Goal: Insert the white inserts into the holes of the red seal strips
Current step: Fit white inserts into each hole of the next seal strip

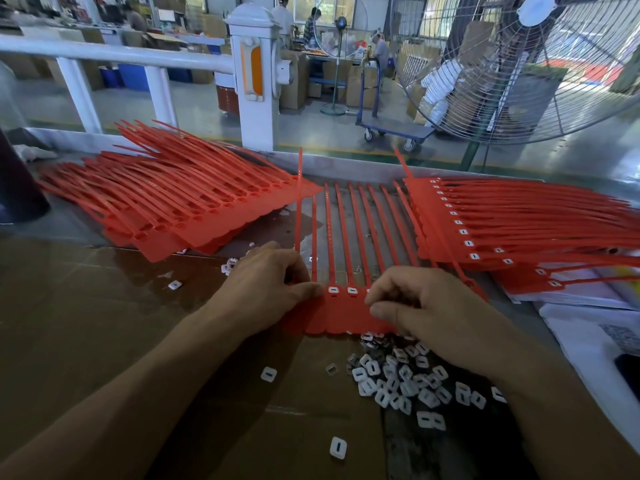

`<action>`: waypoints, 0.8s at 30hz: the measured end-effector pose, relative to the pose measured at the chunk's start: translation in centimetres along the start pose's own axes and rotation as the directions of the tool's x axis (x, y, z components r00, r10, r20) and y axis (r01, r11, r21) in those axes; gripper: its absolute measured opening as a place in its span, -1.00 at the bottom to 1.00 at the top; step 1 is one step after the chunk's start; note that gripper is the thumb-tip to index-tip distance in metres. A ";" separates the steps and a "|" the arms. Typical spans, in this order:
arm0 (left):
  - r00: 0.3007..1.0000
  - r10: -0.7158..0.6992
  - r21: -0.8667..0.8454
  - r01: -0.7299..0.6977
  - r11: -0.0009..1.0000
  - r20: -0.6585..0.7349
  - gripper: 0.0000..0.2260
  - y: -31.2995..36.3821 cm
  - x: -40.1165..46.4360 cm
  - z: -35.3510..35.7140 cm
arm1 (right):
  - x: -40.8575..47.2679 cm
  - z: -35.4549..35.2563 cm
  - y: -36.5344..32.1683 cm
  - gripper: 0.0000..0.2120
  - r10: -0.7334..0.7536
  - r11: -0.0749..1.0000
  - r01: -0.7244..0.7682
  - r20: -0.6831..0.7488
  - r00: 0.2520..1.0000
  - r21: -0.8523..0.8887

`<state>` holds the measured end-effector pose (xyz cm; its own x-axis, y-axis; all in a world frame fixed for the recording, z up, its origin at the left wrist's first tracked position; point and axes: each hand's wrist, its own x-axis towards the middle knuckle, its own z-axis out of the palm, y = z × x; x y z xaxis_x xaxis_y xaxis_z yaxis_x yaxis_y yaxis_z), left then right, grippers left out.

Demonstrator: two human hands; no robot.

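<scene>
Left hand [266, 282] pinches the flat red strip [341, 315] edge on the brown cardboard worktop [86, 306]. Right hand [436, 306], fingers curled, presses its tab row; what it pinches is hidden. Small square white inserts [401, 379] heap just below.

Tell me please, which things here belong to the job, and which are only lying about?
Job: red strip sheet under both hands; left hand; right hand; loose white inserts; unfilled strip pile; filled strip pile.

Lying about: big fan; white papers; trolley.
</scene>
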<state>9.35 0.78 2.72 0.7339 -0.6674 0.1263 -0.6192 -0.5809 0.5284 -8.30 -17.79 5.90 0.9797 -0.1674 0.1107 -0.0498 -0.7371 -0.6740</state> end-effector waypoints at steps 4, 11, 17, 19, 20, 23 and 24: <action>1.000 0.012 -0.012 -0.012 1.000 -0.007 -0.77 0.0 0.0 -0.1 | 0.3 0.3 0.6 -0.83 0.091 0.995 -0.082 -0.156 0.984 0.061; 0.999 0.031 -0.027 -0.031 0.999 -0.016 -0.77 0.0 0.0 -0.1 | 0.8 0.3 1.5 -0.74 0.213 0.969 -0.166 -0.274 0.938 0.185; 0.999 0.037 -0.027 -0.037 0.999 -0.008 -0.78 -0.1 -0.2 -0.1 | 0.9 0.5 1.6 -0.78 0.248 0.960 -0.189 -0.309 0.918 0.208; 0.999 0.038 -0.030 -0.038 0.999 -0.010 -0.78 0.0 -0.2 -0.1 | 0.9 0.5 1.6 -0.78 0.242 0.961 -0.183 -0.309 0.920 0.208; 0.999 0.037 -0.029 -0.037 0.999 -0.009 -0.78 0.0 -0.2 -0.1 | 0.9 0.5 1.6 -0.77 0.240 0.961 -0.180 -0.306 0.921 0.212; 1.000 0.031 -0.027 -0.031 0.999 0.001 -0.78 0.0 -0.1 -0.1 | 0.9 0.6 1.5 -0.77 0.242 0.958 -0.176 -0.308 0.920 0.226; 1.000 0.031 -0.026 -0.031 0.999 0.002 -0.78 0.0 -0.1 -0.1 | 0.9 0.7 1.5 -0.77 0.243 0.957 -0.173 -0.313 0.918 0.234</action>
<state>9.31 0.96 2.77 0.7140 -0.6859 0.1407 -0.6337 -0.5476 0.5464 -7.35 -18.59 4.53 0.8265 -0.5376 0.1669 -0.1717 -0.5230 -0.8349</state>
